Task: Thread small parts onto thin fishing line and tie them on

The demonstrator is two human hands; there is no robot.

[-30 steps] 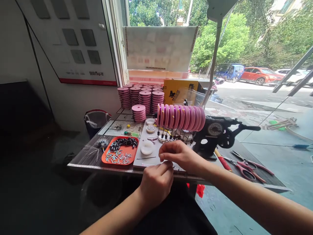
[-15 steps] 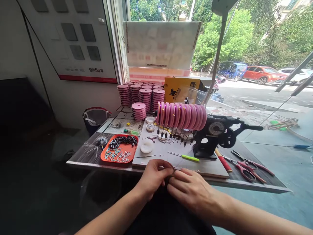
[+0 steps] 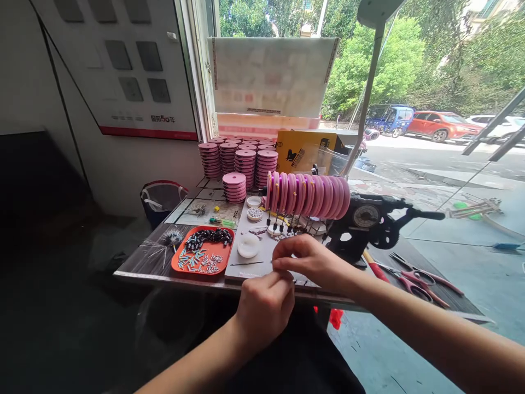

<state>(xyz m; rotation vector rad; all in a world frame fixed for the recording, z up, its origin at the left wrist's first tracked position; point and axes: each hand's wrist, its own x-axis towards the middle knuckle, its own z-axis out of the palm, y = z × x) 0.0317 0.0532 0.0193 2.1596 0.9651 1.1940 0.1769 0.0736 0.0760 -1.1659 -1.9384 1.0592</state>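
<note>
Board (image 3: 266, 251): on the table (image 3: 147, 262), near side.
Right hand (image 3: 305, 257): above it, fingers pinched; what they grip, I cannot tell.
Left hand (image 3: 264, 303): curled closed, just nearer, grip hidden.
Pink spools (image 3: 307, 196): in a row, farther.
Orange tray (image 3: 225, 262): left.

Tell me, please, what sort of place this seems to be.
Probably a small workshop: the bench holds a black machine with a crank handle, stacks of pink spools and an orange tray of small parts.
</note>
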